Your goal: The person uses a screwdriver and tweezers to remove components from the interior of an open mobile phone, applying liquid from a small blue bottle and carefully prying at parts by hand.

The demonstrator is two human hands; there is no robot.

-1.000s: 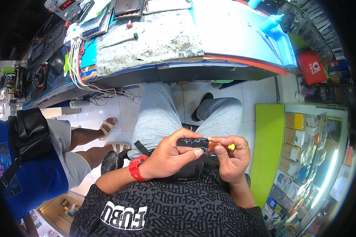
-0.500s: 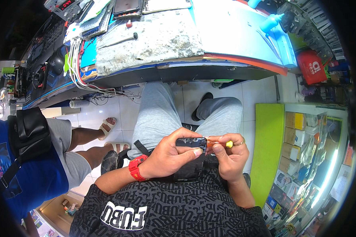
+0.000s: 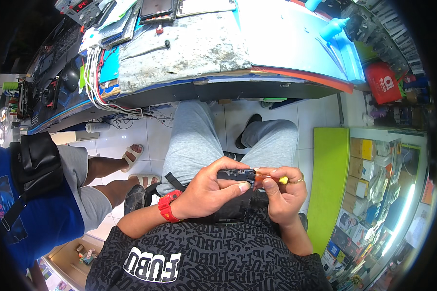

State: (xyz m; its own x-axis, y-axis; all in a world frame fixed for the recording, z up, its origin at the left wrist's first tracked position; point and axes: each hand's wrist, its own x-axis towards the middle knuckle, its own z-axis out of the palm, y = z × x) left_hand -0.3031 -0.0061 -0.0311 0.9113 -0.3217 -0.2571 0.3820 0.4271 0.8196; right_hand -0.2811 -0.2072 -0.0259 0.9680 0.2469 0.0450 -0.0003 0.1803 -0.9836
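Observation:
My left hand, with a red watch on its wrist, is closed round a dark phone whose inner parts show at the right end. My right hand, a ring on one finger, pinches a slim amber tool with a yellow end against that end of the phone. The fingers hide most of the tool, and its tip cannot be made out. Below the hands, a flat dark piece shows against my lap; whether it joins the phone I cannot tell.
Ahead stands a workbench with a stained grey mat, a black-handled tool, phones and a blue bottle. White cables hang over its edge. A person stands at left; a glass display case is at right.
The right hand and the yellow end of the tool have shifted very slightly right and down. The phone has tilted a little in the left hand.

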